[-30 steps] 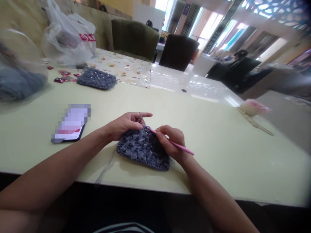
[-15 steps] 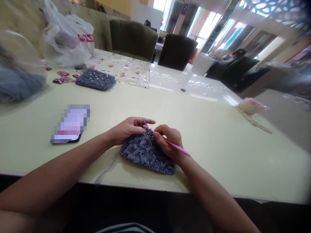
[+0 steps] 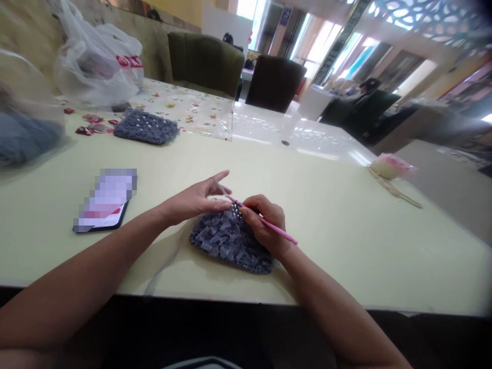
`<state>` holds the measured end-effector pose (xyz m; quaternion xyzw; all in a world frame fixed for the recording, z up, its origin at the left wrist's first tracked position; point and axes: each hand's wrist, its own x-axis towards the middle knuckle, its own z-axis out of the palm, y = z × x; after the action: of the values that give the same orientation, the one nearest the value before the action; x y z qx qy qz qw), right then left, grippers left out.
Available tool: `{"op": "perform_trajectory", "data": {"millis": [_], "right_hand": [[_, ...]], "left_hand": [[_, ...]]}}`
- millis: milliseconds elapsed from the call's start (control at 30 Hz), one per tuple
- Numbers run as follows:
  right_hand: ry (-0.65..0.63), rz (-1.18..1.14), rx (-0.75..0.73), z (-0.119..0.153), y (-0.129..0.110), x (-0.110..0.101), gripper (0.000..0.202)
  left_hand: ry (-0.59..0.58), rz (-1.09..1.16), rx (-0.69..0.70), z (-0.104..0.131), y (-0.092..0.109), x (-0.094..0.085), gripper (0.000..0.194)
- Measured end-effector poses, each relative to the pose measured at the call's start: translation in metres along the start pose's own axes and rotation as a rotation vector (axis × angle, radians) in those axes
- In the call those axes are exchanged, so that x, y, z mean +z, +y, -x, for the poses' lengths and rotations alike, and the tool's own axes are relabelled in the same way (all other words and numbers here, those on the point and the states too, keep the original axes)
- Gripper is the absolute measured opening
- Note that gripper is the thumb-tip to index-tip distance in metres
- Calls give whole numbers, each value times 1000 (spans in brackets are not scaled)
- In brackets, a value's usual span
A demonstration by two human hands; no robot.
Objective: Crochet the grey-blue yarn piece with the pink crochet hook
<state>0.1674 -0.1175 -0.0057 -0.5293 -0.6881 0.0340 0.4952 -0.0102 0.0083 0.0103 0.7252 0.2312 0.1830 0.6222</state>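
Note:
A pink crochet hook [image 3: 279, 232] lies slantwise in my right hand [image 3: 265, 218], which is closed around it, thumb and forefinger near its tip. The tip is at the upper edge of a blue-grey crocheted piece [image 3: 223, 238] with ribbon-like texture and shiny beads. My left hand [image 3: 194, 201] is at the upper left of that piece, forefinger raised and thumb pointing toward the hook. A strand of grey yarn [image 3: 220, 186] runs from its fingers to the hook tip. Whether the left thumb presses on the crocheted piece cannot be made out.
Left of my hands lies a phone [image 3: 105, 200] with a blurred screen. Beyond it are a second crocheted piece [image 3: 146, 126], red packets [image 3: 94, 123] and a white plastic bag [image 3: 100, 66]. A clear bag of grey yarn [image 3: 26, 133] stands far left; a pink-and-cream bundle [image 3: 392, 166] lies right.
My left hand has drawn up and left off the crocheted piece, its fingers spreading, with the yarn stretched longer to the hook. The right hand keeps its hold. The view has shifted slightly.

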Motion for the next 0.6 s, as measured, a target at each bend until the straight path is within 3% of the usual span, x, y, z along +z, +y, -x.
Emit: {"op": "perform_trajectory", "data": {"millis": [67, 133, 300, 467, 533, 600], "right_hand": [[-60, 21, -40, 0, 2, 1, 19], [-87, 112, -101, 0, 4, 3, 21], [18, 480, -322, 1, 5, 11, 26], [120, 732, -343, 4, -7, 18, 29], [152, 770, -357, 5, -11, 19, 26], [161, 747, -408, 6, -12, 18, 22]], "left_hand": [[-70, 267, -13, 2, -1, 9, 105], [-65, 420, -16, 5, -1, 18, 108], [61, 520, -57, 9, 0, 33, 105], [172, 614, -59, 10, 2, 45, 91], [152, 684, -118, 10, 4, 44, 85], [59, 737, -195, 10, 6, 39, 82]]}}
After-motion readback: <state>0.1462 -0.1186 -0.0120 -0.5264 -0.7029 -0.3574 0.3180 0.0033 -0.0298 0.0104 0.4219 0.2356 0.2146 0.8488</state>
